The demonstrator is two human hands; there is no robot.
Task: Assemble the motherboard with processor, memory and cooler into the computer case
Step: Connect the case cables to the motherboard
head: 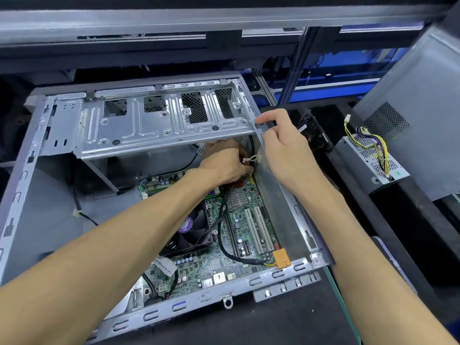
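Case [37, 155]: grey metal, side open, laid flat on a dark surface [249, 327]. A drive cage [159, 125] is seen spanning its far half.

Motherboard [239, 235]: green, seated in the case floor at the near right. A black cooler [191, 232] with fan is mounted on it, left of two white slots [258, 227]. A heatsink [238, 198] is set just beyond the slots. An orange connector [281, 258] is plugged in at the near right corner, with a black cable [221, 220] running from it up the board toward the far end. Memory is not made out.

Left hand [224, 163]: reached into the case under the cage edge, fingers curled at the cable beside a white tie [249, 159]; whether the cable is gripped cannot be told, the fingertips being hidden.

Right hand [281, 143]: placed over the right case wall [276, 195], fingers bent, forefinger and thumb extended to the cage corner. Nothing is plainly seen held in it.

Power supply [371, 158]: perforated grey box with yellow and black wires [373, 143], set on the surface right of the case, well apart from it.

Side panel [410, 95]: grey, vented, stood tilted at far right.

Black part [316, 135]: lying just outside the right wall, behind the right hand.
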